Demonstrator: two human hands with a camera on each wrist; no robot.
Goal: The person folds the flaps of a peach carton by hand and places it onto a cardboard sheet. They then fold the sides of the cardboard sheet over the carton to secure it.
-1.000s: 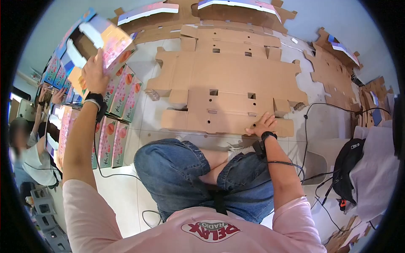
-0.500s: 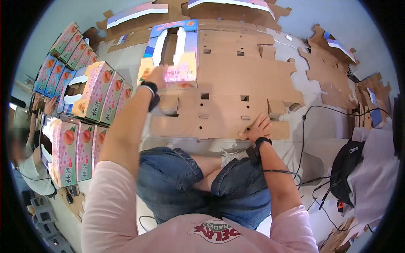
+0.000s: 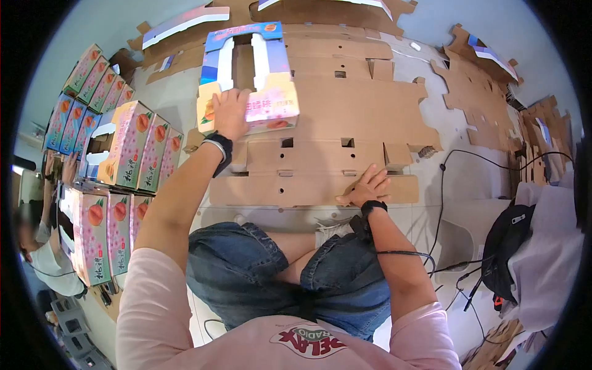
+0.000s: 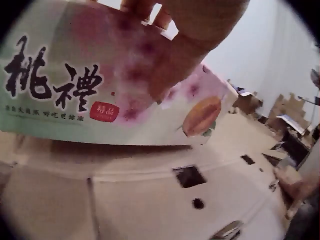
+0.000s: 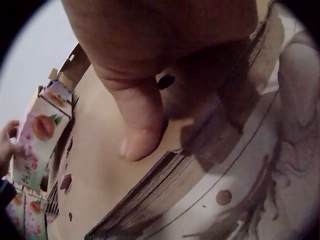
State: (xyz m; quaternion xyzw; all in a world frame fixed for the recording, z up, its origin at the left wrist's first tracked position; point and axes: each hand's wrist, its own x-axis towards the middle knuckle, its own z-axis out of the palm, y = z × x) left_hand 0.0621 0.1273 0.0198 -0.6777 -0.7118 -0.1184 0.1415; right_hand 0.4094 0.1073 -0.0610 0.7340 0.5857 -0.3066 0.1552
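A printed peach gift box point(image 3: 275, 68) with an open slot in its top stands on the left part of a stack of flat brown cardboard blanks point(image 3: 357, 108). My left hand point(image 3: 230, 116) grips the near wall of the box at the slot. In the left wrist view, the thumb lies on the printed side of the gift box point(image 4: 65, 100) and fingers bend over its top edge. Spread out, my right hand point(image 3: 368, 187) rests on the near edge of the cardboard stack. The right wrist view shows its thumb point(image 5: 140, 132) on the board.
Finished peach boxes point(image 3: 132, 145) are piled at the left, with another person point(image 3: 52, 253) behind them. More flat cardboard point(image 3: 475, 98) lies at the right and along the back. A black cable point(image 3: 441, 185) and a black bag point(image 3: 509, 246) are on my right.
My left hand has carried the box from above the pile at the left to the right, onto the cardboard stack. The right hand has stayed on the stack's near edge.
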